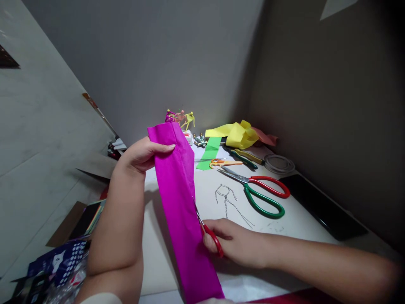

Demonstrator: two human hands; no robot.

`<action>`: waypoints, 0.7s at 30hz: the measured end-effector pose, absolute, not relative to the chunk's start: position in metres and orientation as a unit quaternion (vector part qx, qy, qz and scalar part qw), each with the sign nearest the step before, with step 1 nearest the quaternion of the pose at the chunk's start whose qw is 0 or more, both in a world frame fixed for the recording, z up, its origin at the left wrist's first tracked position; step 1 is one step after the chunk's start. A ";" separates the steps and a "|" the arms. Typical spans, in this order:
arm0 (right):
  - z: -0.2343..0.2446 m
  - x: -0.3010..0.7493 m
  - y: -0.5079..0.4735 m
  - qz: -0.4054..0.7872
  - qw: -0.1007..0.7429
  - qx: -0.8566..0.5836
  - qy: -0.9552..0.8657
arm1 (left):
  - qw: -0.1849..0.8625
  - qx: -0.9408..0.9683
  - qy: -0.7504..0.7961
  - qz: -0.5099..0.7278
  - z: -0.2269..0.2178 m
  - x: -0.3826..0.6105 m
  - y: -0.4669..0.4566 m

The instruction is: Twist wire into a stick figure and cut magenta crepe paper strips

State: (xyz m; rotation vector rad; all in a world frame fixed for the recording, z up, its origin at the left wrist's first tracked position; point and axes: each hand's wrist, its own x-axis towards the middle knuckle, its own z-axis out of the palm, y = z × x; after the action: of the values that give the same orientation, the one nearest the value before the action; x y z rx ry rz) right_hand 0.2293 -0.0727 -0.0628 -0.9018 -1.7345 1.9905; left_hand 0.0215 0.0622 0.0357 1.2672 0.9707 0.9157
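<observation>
A long magenta strip of paper (177, 198) hangs down the middle of the view. My left hand (147, 154) pinches it near its top, thumb in front and the other fingers hidden behind. In my right hand (228, 240) is a pair of small red-handled scissors (212, 240), its blades against the right edge of the strip. Beyond that hand, a figure of twisted wire (225, 196) lies flat on the white tabletop (202, 181). Larger scissors (262, 190) with one red and one green handle rest beside the wire figure.
Farther back lie orange-handled scissors (224, 163), green paper (210, 152), crumpled yellow paper (240, 135), pliers (247, 158) and a coil of white cable (279, 163). Small coloured figures (182, 118) stand by the wall. A black phone-like slab (322, 207) lies right. Bags and boxes (57, 261) crowd the lower left.
</observation>
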 end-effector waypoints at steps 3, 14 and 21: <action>-0.064 0.226 -0.072 0.710 0.205 -0.312 -0.597 | 0.610 0.546 0.415 0.398 0.036 0.022 0.062; -0.074 0.222 -0.074 0.706 0.262 -0.306 -0.582 | 0.614 0.528 0.419 0.410 0.037 0.023 0.060; -0.080 0.220 -0.078 0.729 0.277 -0.314 -0.542 | 0.619 0.520 0.419 0.414 0.038 0.025 0.059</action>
State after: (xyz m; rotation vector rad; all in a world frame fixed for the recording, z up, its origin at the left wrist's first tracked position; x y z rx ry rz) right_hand 0.2201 -0.0782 -0.0802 -0.8440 -1.4543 1.9559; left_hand 0.0251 0.0586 0.0379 1.1961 0.9635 0.9528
